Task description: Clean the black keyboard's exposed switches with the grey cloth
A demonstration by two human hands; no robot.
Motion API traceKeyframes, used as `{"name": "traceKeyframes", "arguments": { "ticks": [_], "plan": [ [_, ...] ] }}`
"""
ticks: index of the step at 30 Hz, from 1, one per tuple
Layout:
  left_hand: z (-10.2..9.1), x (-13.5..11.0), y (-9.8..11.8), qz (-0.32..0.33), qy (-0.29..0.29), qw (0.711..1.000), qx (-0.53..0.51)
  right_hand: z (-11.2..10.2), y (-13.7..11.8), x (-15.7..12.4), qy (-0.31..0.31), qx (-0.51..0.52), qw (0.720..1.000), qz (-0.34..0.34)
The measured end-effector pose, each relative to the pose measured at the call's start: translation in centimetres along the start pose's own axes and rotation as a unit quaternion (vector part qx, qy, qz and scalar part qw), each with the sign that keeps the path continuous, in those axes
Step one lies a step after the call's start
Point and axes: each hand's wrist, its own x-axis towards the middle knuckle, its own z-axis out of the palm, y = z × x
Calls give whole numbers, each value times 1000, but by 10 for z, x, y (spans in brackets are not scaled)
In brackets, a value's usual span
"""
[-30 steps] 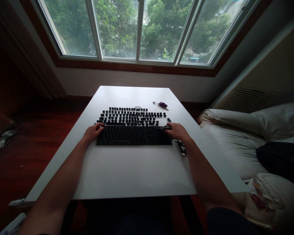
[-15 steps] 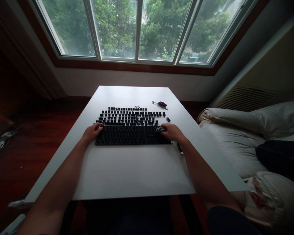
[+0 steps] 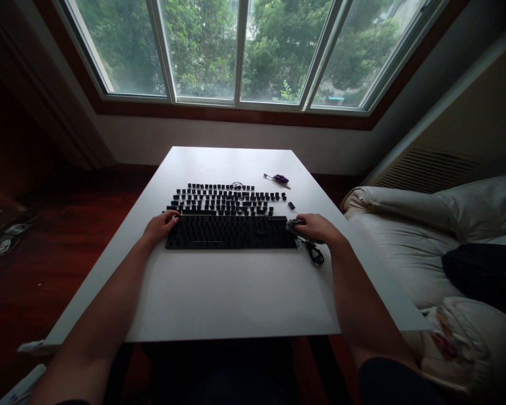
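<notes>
Left grip point(image 3: 162, 225) pinches the black keyboard point(image 3: 231, 233) at its far left corner; right grip point(image 3: 316, 228) curls round an unclear grey object point(image 3: 294, 223) by the other end. Keyboard looks largely stripped already, loose keycaps point(image 3: 229, 205) rowed just beyond on the worktop point(image 3: 231, 298); any left fitted, too dark to tell.

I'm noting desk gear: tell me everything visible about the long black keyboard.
The keyboard, seemingly plastic, lies flat on the white table, long edges running left to right. Its dark face is textured in rows; a thin outlined bar shows towards the near edge. The left hand touches its far left corner; the right hand is by its right end, contact unclear. Finer detail is too dark to tell.
</notes>
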Motion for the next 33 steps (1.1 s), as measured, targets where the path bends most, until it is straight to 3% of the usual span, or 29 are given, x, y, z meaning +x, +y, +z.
{"name": "traceKeyframes", "arguments": {
  "ticks": [5,12,16,23,27,33],
  "plan": [
    [2,1,-1,6,4,1000,1,-4,-18,-9,-13,-8,1000,-20],
    [3,2,1,-1,4,1000,2,9,-63,-9,-15,29,996,-80],
    [3,2,1,-1,8,1000,2,8,-56,-6,-41,58,993,-91],
    [5,2,-2,2,8,1000,2,-3,-9,-3,-85,19,996,17],
    [6,2,-6,2,10,1000,2,-1,-20,-4,-94,4,995,18],
    [7,3,-6,3,12,1000,8,10,-51,-2,-40,10,999,-29]
  ]
}}
